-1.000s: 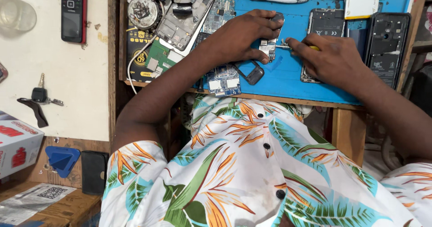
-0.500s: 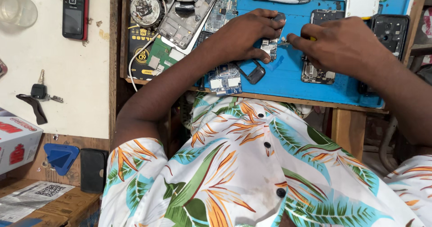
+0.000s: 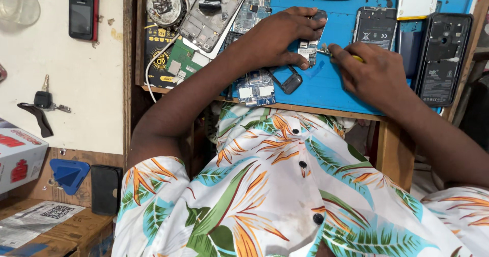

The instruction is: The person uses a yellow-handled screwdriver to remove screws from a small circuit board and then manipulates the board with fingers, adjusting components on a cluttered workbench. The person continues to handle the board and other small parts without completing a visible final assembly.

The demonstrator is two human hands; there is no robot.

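My left hand (image 3: 277, 35) presses down on a small phone circuit board (image 3: 309, 48) that lies on the blue work mat (image 3: 331, 84). My right hand (image 3: 374, 76) grips a yellow-handled screwdriver (image 3: 356, 58), with its metal tip touching the board's right edge. A small black frame part (image 3: 290, 81) lies just below my left thumb. Another circuit board (image 3: 257, 90) rests near the mat's front edge, under my left forearm.
An open phone back (image 3: 442, 56) and a second phone body (image 3: 376, 29) lie right of my hands. Opened phones and boards (image 3: 214, 12) crowd the mat's left. A black keypad phone (image 3: 81, 8), keys (image 3: 43, 101), a plastic cup (image 3: 18, 5), a blue triangular pick (image 3: 69, 173) sit left.
My right hand has slid left and down along the mat, uncovering the phone body behind it. The screwdriver tip stays at the board. My left hand holds still.
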